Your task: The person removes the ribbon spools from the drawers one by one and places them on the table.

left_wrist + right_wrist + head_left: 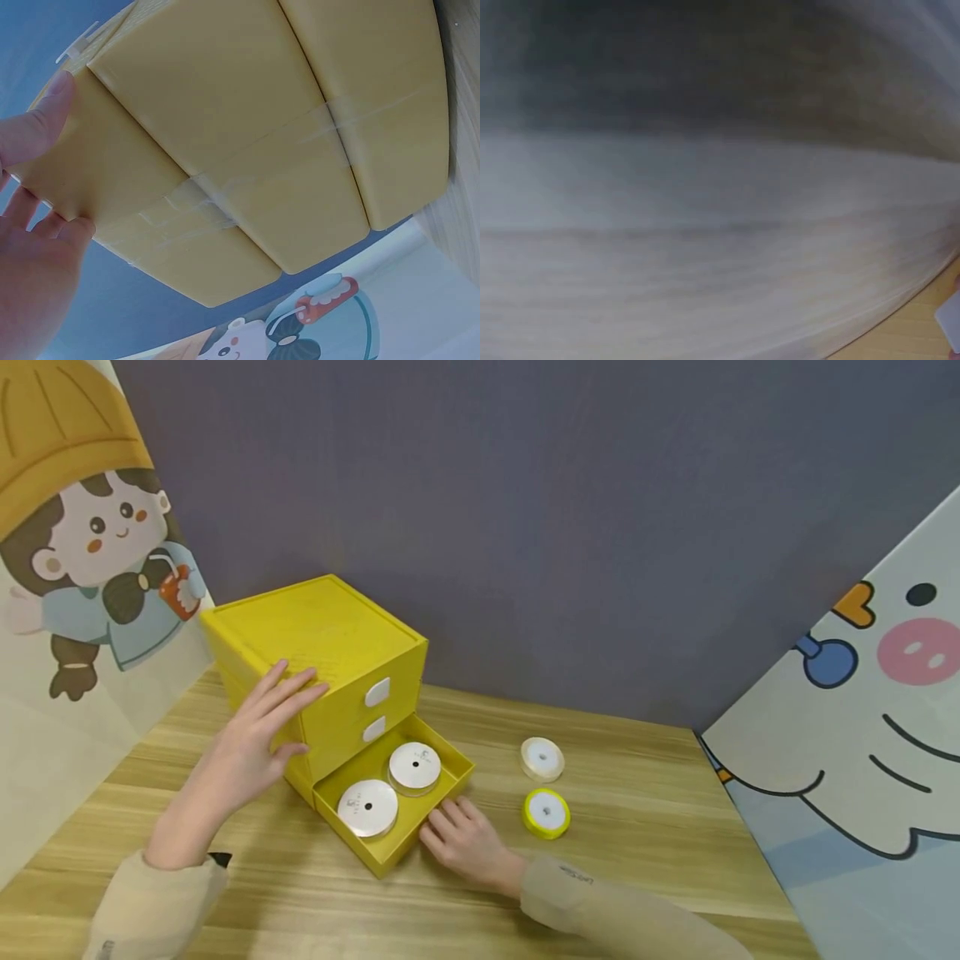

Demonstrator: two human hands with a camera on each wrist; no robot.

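A yellow box of drawers (322, 627) stands on the table with its bottom drawer (408, 839) pulled out. Inside that drawer lie two white ribbon spools, one nearer the front left (367, 808) and one farther back (415, 766). My left hand (251, 735) rests on the box's top near its front left edge, fingers extended; the left wrist view shows the thumb (49, 112) against the box. At the drawer's front, my right hand (471, 845) curls its fingers at the white handle (951, 322), glimpsed in the right wrist view beside a sliver of finger.
Right of the drawer, a cream ribbon spool (542, 759) and a yellow ribbon spool (547, 813) lie on the wooden table (637, 860). Two upper drawers with white handles (377, 692) are closed. A dark wall (562, 527) rises behind, with cartoon-printed panels on both sides.
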